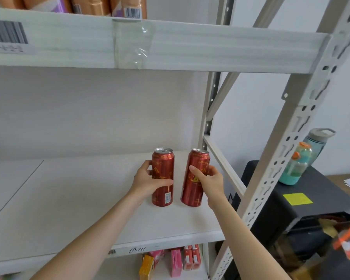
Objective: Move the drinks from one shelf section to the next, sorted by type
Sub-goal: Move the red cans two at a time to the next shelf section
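Your left hand wraps the middle of the left can, thumb across the front and fingers curled round the far side. Your right hand grips the right can the same way, thumb laid along its front, fingers behind. Both are tall red drink cans with silver tops. They sit side by side with a narrow gap between them, on the white shelf board directly under your hands. The left can stands upright on the board. The right can leans, its top tipped to the right; whether its base has lifted clear of the board is hard to tell from this angle. Both forearms reach forward and slightly inward from below, palms facing each other. The pull tabs look unopened, so expect full cans: fairly heavy, rigid while sealed, smooth and possibly slippery. A mid-body hold like this one suits them; squeezing hard risks denting. Just right of your right hand rises a perforated steel post.
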Motion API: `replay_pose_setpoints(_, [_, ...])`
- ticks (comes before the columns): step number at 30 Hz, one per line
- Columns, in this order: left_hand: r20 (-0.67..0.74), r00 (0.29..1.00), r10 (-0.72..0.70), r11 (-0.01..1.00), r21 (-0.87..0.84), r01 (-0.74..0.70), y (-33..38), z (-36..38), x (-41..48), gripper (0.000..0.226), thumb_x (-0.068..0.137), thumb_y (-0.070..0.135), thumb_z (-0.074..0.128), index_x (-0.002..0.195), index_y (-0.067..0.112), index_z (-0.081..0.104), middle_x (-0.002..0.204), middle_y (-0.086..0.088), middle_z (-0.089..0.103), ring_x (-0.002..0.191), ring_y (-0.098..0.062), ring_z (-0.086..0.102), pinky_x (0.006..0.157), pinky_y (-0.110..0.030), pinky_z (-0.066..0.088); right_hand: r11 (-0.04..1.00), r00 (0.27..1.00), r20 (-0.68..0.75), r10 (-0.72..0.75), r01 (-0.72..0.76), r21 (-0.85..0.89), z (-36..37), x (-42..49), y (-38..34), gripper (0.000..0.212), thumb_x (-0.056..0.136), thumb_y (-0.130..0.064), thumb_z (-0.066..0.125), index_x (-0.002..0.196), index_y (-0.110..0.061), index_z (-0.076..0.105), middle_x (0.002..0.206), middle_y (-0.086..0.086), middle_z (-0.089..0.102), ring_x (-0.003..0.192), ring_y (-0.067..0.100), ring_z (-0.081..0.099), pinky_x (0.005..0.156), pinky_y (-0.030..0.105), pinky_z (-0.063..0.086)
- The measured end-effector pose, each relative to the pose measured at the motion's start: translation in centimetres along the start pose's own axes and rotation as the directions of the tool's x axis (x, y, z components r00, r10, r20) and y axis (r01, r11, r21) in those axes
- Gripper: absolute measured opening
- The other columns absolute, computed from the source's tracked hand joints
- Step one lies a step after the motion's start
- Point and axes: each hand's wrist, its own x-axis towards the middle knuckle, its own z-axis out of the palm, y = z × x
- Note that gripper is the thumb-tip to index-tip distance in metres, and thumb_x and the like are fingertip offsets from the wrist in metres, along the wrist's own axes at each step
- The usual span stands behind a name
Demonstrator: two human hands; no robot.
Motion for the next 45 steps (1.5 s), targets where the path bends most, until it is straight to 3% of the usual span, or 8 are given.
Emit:
replay_pose_setpoints(6, [-0.017,1.000,0.010,1.000,-0.001,-0.010,0.2,1.6,4.3,0.083,0.042,0.033,0.092,0.116,0.030,0.056,0.108,-0.003,0.069,0.099,-0.020,0.068,0.092,-0.047,0.055,0.999,0.999,0.033,-0.039,0.039,-0.009,0.9,5.2,0.5,0.044,0.068,-0.039,0.086,0.100,-0.034,0.057,0.098,-0.007,0.068,0.085,0.008,0.068,0.060,0.018,0.051])
replay_pose_setpoints(11, [-0.036,0.999,0.033,0.999,0.004,-0.033,-0.2,2.7,7.9,0.081,0.047,0.025,0.094,0.118,0.028,0.055,0.109,-0.004,0.069,0.099,-0.022,0.068,0.093,-0.048,0.055,0.999,0.998,0.042,-0.050,0.051,-0.011,1.8,9.9,1.2,0.068,0.067,-0.038,0.087,0.123,-0.022,0.052,0.111,-0.002,0.064,0.097,0.014,0.065,0.080,0.033,0.055])
replay_pose_setpoints(16, [-0.053,0.997,0.055,0.998,0.033,-0.053,-0.6,3.2,10.2,0.082,0.047,0.027,0.096,0.116,0.032,0.053,0.109,0.002,0.068,0.098,-0.016,0.065,0.090,-0.042,0.055,0.997,0.997,0.018,-0.077,0.077,-0.022,3.0,14.0,1.9,0.072,0.065,-0.037,0.088,0.125,-0.024,0.050,0.116,0.000,0.061,0.105,0.018,0.061,0.093,0.043,0.053])
replay_pose_setpoints(20, [-0.065,0.995,0.071,0.997,0.042,-0.069,-0.9,3.5,11.5,0.079,0.050,0.022,0.097,0.115,0.033,0.053,0.107,0.005,0.067,0.096,-0.012,0.064,0.085,-0.035,0.053,0.995,0.995,0.000,-0.095,0.095,-0.001,3.7,15.9,2.2,0.071,0.067,-0.034,0.088,0.125,-0.027,0.049,0.110,-0.008,0.057,0.104,0.016,0.058,0.091,0.038,0.050])
replay_pose_setpoints(30, [-0.081,0.993,0.086,0.996,0.015,-0.085,-1.9,3.4,12.2,0.077,0.046,0.019,0.094,0.111,0.027,0.056,0.107,-0.002,0.072,0.100,-0.020,0.068,0.092,-0.047,0.055,0.986,0.986,0.025,-0.163,0.162,0.035,4.8,18.2,4.0,0.061,0.069,-0.023,0.088,0.117,-0.031,0.051,0.106,-0.014,0.060,0.097,-0.002,0.056,0.078,0.022,0.046])
replay_pose_setpoints(34, [-0.069,0.993,0.098,0.995,0.007,-0.097,-2.2,3.2,12.0,0.078,0.045,0.021,0.094,0.112,0.027,0.056,0.109,-0.002,0.071,0.101,-0.019,0.068,0.093,-0.047,0.055,0.984,0.983,0.045,-0.175,0.176,-0.014,4.2,18.6,4.4,0.068,0.069,-0.026,0.087,0.125,-0.029,0.049,0.117,-0.007,0.060,0.106,0.007,0.057,0.094,0.033,0.047])
replay_pose_setpoints(39, [-0.049,0.993,0.106,0.994,-0.006,-0.106,-2.3,3.2,11.8,0.085,0.034,0.033,0.091,0.111,0.029,0.056,0.109,-0.002,0.071,0.100,-0.019,0.069,0.092,-0.047,0.056,0.993,0.993,0.031,-0.115,0.114,0.021,2.9,16.3,5.8,0.087,0.071,-0.031,0.086,0.142,-0.031,0.037,0.140,-0.008,0.049,0.127,0.011,0.046,0.100,0.033,0.040])
replay_pose_setpoints(45, [0.022,0.994,0.105,0.994,0.007,-0.105,-2.5,2.9,11.7,0.082,0.034,0.033,0.091,0.108,0.035,0.056,0.107,0.002,0.072,0.099,-0.015,0.070,0.093,-0.045,0.056,0.958,0.968,0.219,-0.125,0.175,-0.226,0.8,11.0,8.8,0.078,0.070,-0.037,0.085,0.137,-0.036,0.044,0.133,-0.018,0.050,0.121,0.004,0.048,0.094,0.023,0.037])
